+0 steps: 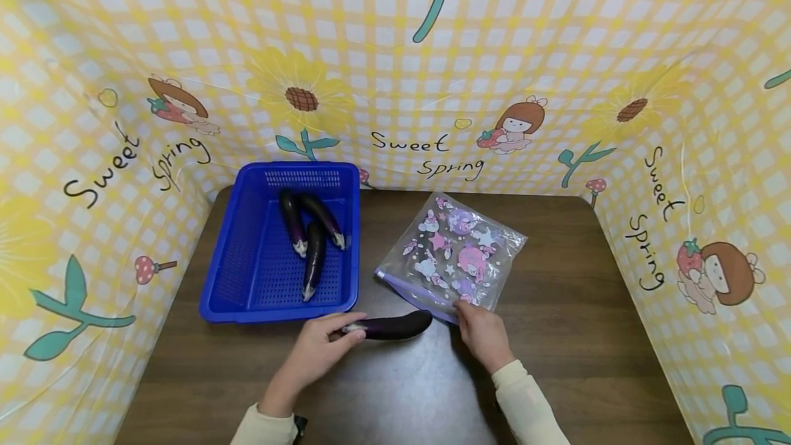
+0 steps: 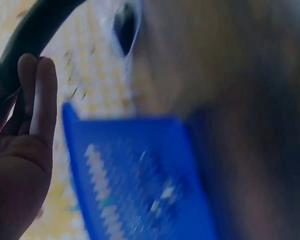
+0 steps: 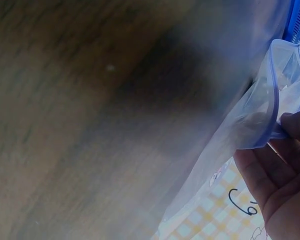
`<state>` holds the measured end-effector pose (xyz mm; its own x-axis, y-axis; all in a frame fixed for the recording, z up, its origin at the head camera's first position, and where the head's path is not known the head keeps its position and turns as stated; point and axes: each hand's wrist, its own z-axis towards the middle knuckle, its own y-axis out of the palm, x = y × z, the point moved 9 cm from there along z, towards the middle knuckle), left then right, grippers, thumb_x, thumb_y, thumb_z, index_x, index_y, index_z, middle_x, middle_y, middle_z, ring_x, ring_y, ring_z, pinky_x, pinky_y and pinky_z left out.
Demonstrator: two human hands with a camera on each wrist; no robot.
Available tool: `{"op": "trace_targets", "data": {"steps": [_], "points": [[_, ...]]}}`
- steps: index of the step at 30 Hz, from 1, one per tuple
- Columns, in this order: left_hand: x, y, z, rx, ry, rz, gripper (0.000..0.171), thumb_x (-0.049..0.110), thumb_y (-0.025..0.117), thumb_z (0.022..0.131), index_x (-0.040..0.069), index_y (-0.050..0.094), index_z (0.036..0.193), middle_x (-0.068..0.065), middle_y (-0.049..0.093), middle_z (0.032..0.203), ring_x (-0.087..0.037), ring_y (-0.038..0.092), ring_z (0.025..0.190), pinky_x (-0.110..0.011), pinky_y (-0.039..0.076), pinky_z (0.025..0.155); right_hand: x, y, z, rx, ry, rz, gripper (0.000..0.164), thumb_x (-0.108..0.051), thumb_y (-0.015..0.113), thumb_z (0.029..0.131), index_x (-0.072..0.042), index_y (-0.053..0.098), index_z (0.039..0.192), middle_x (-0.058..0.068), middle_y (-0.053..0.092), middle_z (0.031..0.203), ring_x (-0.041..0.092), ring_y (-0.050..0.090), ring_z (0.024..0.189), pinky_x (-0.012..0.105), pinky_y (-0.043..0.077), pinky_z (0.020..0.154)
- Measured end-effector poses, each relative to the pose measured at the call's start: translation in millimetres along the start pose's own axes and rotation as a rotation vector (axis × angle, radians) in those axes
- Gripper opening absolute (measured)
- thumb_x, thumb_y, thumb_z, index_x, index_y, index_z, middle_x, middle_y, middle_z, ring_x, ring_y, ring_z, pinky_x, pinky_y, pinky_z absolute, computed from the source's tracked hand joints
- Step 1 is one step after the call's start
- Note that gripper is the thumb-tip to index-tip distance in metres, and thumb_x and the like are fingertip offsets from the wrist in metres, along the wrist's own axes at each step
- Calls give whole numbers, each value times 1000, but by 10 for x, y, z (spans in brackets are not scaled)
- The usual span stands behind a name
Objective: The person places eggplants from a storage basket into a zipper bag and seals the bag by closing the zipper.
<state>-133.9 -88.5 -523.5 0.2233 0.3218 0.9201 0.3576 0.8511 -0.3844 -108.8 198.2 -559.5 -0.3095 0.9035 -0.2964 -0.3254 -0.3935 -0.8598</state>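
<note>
My left hand (image 1: 320, 349) grips a dark purple eggplant (image 1: 398, 327) by its stem end, and the rounded end points right, close to the bag's mouth. In the left wrist view the same eggplant (image 2: 32, 32) lies between thumb and fingers of the hand (image 2: 20, 160). With my right hand (image 1: 485, 335) I pinch the purple zip edge of a clear printed zip bag (image 1: 451, 253), which lies on the table. The right wrist view shows the bag's mouth (image 3: 270, 110) parted beside the fingers of the hand (image 3: 285, 175).
A blue plastic basket (image 1: 216, 273) stands at the left, with three more eggplants (image 1: 314, 259) inside. The brown wooden table (image 1: 568, 294) is enclosed at the back and sides by a yellow checked cloth (image 1: 395, 74). Both wrist views are partly blurred.
</note>
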Motion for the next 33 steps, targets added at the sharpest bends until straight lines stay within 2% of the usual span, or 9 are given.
{"op": "trace_targets", "data": {"steps": [5,10,14,16,19,22,24,28,33], "points": [[-104,327,27,29,23,-36,30,17,79,89,9,75,118,-1,72,106,-7,62,80,-25,53,67,4,-21,4,19,-9,2,20,-1,77,83,-7,68,99,8,68,74,28,63,58,44,50,51],[-107,584,25,148,99,-35,34,11,82,85,11,76,118,1,73,108,-10,66,90,-26,55,75,-3,-43,5,49,-19,1,19,0,77,83,-7,68,98,8,68,73,29,63,57,45,48,49],[-84,785,37,219,138,25,37,8,83,83,6,75,119,-2,74,108,-15,68,97,-30,55,82,-6,-51,3,59,-21,1,19,0,77,82,-7,68,98,8,68,73,30,63,57,45,48,48],[-61,881,55,221,146,99,38,9,82,84,3,74,120,-5,74,110,-18,69,100,-33,55,85,-11,-56,3,62,-26,3,19,0,77,82,-7,68,97,8,68,73,30,63,58,45,48,48],[3,974,97,216,150,289,37,15,80,87,1,73,121,-9,74,112,-24,71,100,-38,56,84,-17,-62,4,68,-35,11,20,0,78,81,-7,69,97,8,69,75,29,64,59,45,49,50],[36,1017,145,203,121,498,38,21,79,88,1,72,120,-14,74,106,-30,73,89,-43,57,74,-22,-68,9,74,-40,11,20,1,78,81,-6,69,97,8,70,76,29,65,61,44,50,51],[15,1030,176,191,83,594,36,23,79,88,2,73,117,-15,75,96,-32,72,78,-45,56,64,-19,-69,9,73,-37,9,20,1,77,81,-7,69,98,8,70,76,29,65,61,44,50,51],[-18,1027,211,200,45,690,24,26,81,86,5,70,90,-12,67,68,-33,65,57,-45,48,47,-11,-60,-4,62,-28,8,20,1,76,81,-7,69,98,9,69,75,30,65,61,45,49,50],[-55,1006,252,234,9,774,41,34,82,84,9,55,67,-9,57,54,-32,58,45,-44,42,40,-5,-51,-20,51,-19,5,20,1,77,81,-6,70,98,9,69,75,30,65,60,46,49,50]]}}
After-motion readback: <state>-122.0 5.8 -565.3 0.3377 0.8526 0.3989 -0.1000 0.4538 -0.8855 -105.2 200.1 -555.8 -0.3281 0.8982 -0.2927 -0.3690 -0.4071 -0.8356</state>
